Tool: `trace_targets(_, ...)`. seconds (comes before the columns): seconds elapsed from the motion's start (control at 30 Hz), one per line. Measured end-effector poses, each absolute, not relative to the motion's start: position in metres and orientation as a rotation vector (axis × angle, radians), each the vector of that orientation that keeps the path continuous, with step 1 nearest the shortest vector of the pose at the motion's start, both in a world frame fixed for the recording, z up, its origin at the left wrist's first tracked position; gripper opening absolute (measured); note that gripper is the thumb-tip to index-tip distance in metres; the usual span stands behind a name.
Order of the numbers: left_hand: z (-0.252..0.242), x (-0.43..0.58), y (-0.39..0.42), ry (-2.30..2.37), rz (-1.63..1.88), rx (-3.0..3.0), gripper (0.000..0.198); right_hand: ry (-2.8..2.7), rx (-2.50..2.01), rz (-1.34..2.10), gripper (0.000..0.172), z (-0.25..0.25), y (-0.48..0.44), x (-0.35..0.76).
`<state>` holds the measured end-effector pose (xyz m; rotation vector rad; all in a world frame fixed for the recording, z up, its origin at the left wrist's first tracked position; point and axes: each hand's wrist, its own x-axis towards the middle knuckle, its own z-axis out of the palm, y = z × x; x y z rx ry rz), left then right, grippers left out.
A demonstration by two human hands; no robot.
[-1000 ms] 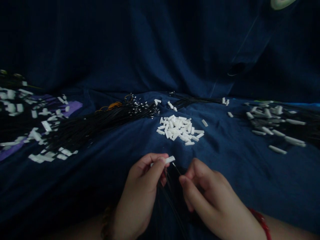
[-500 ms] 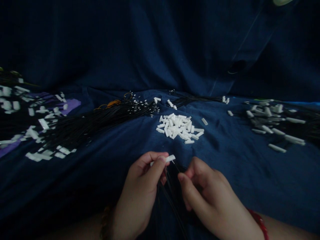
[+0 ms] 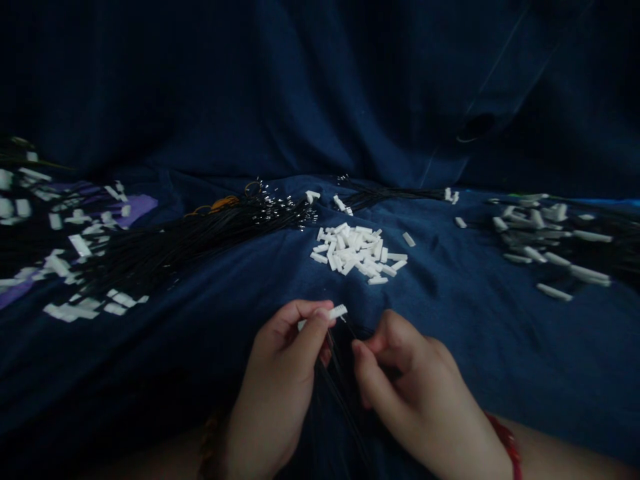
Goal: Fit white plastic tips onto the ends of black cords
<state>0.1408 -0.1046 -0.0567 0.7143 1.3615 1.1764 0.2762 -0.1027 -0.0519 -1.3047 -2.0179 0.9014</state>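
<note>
Between thumb and fingers, my left hand (image 3: 285, 367) pinches a white plastic connector housing (image 3: 339, 311) with a row of small slots along its top. Several black wires (image 3: 336, 380) hang down below that hand. My right hand (image 3: 415, 380) is closed on a thin black wire (image 3: 352, 329) between thumb and forefinger. The wire's bare tip points up at the right end of the housing; whether it has entered a slot I cannot tell. Just beyond both hands lies a heap of loose white housings (image 3: 357, 250).
A long bundle of black wires (image 3: 195, 237) with metal tips stretches across the left. White-ended wires (image 3: 80, 247) lie at far left on purple material (image 3: 140, 210). More white-ended wires (image 3: 545, 233) sit at the right. Dark blue cloth (image 3: 475, 320) covers the surface and rises behind.
My right hand has come slightly left, bringing the wire tip closer to the housing. My left hand still pinches the housing. The whole view has shifted a little.
</note>
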Motion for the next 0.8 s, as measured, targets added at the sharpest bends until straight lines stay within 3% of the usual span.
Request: trace_targets(0.8, -0.0601, 0.1433, -0.1049, 1.396, 1.202, 0.745, 0.023, -2.100, -1.293, 0.763, 0.011, -0.0539, -0.1013, 0.2731)
